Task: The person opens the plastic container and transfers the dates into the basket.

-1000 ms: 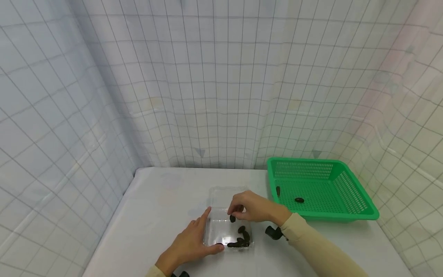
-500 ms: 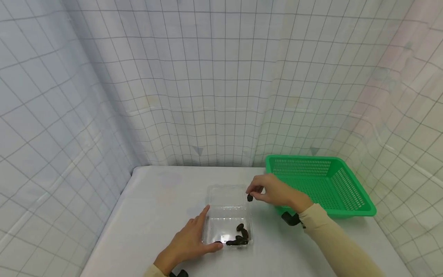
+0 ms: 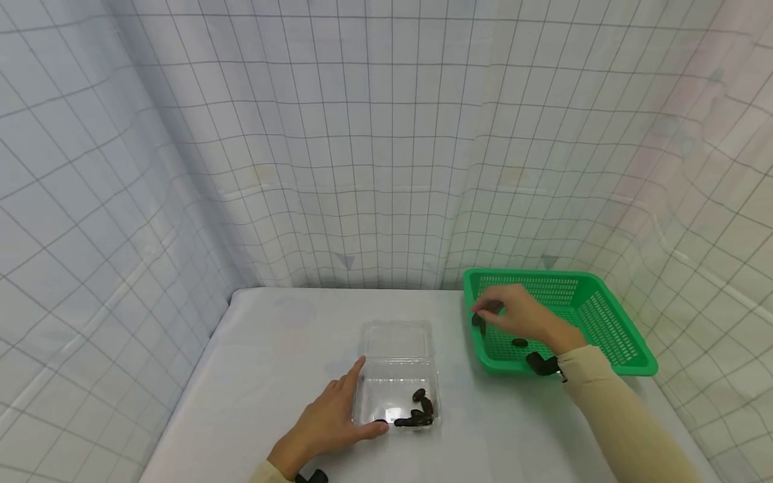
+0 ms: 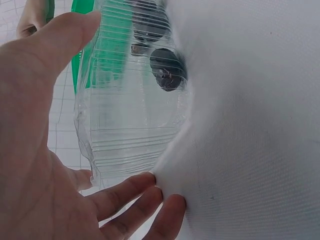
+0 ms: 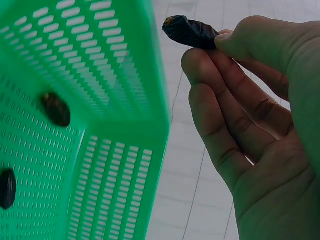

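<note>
My right hand hovers over the left part of the green mesh basket and pinches a dark wrinkled date between thumb and fingertips. Two more dates lie on the basket floor, below the hand. My left hand rests flat on the white table, thumb and forefinger against the left side and front corner of a clear plastic container. Several dates sit in the container's near right corner. Up close, the left wrist view shows the container wall between my thumb and fingers.
The white table is enclosed by white grid-patterned curtain walls at the back and both sides. The basket stands at the table's right, the container near the middle. Black wrist camera mounts show at each wrist.
My right hand lifted a date out of the clear container and carried it right and away, to above the green basket. The left hand stayed against the container.
</note>
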### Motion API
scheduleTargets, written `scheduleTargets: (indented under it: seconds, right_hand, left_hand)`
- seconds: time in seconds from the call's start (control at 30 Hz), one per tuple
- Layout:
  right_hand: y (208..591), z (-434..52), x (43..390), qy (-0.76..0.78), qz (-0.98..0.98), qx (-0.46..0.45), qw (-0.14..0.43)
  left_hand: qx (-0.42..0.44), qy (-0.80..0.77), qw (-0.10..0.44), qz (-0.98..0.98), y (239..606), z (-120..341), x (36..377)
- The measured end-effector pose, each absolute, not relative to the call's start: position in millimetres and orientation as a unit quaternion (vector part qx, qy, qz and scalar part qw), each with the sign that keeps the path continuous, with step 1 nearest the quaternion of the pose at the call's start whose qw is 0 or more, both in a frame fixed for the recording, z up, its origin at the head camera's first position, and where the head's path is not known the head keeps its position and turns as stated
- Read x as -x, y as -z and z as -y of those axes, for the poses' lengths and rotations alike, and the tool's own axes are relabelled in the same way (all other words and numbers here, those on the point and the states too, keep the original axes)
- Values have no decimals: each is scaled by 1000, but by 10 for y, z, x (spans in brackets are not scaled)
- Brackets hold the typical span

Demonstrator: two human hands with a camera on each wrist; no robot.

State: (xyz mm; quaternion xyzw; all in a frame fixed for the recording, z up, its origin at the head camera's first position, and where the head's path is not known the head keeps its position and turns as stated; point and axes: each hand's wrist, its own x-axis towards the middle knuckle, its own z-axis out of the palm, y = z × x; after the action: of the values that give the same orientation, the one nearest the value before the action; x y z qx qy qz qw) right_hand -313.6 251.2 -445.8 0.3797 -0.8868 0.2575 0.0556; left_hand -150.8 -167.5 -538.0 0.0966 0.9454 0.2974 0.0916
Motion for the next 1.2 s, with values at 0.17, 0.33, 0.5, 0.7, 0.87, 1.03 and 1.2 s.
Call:
scheduleTargets:
  seconds: [0.17,0.33,0.5,0.7,0.87,1.03,1.2]
  right_hand:
    - [4495,-2703,3201,-252,905,-340,38]
    - [4530,-2817,3263,-251,919,-306,-8]
    - [4599,-2884,3333,-244,925,-286,-48]
    - [4681,-2934,3387,-237,929,-278,-65]
    - [4701,-2966,3401,-229,932,-274,-59]
    - [4699,-2983,3396,-221,934,-277,-48]
    - [4656,-2955,3358,-230,931,-278,-51]
  left_hand:
    - [-95,-297,93,-946,5378,1662,1505]
    - [-92,-295,93,-946,5358,1661,1492]
    - [-92,-295,91,-947,5341,1668,1483]
    - [-92,-298,94,-946,5374,1669,1481]
    - [-94,-300,93,-945,5390,1668,1479]
    - [-93,-300,93,-945,5370,1661,1480]
    - [-93,-294,88,-947,5365,1654,1482]
